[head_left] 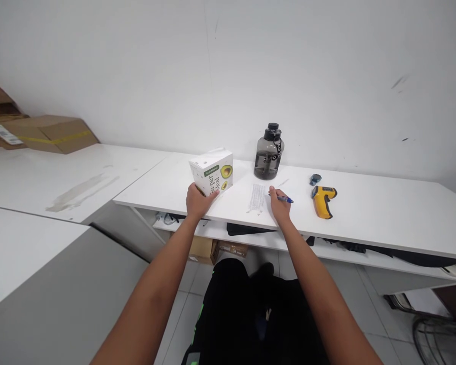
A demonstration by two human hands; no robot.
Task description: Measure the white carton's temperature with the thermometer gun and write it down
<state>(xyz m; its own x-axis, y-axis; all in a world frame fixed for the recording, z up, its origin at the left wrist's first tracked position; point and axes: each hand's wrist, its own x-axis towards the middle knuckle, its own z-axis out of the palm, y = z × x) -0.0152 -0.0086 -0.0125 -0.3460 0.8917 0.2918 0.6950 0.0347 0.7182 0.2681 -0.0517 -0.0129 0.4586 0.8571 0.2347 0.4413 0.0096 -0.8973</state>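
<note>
Far left of the grey see-through plastic bottle with black lid [268,159]: brown cardboard box with yellow tape [55,133], by the wall.

Left of the bottle and nearer the person, the left hand [199,204] grips a white cardboard carton with avocado pictures [213,172]. Carton is on or just above the white flat-topped bench [383,213]; base contact hidden by the hand. Progress here: carton is in hand; any work done on it can't be told. Pose: left arm reaches forward from lower left, hand wrapped around the carton's lower near side, thumb on the lettered face near its lower right corner.

In front of the bottle, slightly left: white slip with small dark lines of text [257,196], lying on the bench between the hands, neither touching it. Slip laid out, pen ready; text too small to tell print from handwriting, so what's left is unclear.

In front of the bottle, slightly right: right hand [279,207], fingers curled, pinching a slim blue pen [285,198], held near level, one end pointing right. Right arm comes in from lower right.

Right of the bottle: small dark-blue object [315,179], then yellow-and-black plastic gun-shaped device [321,202] just in front of it.
</note>
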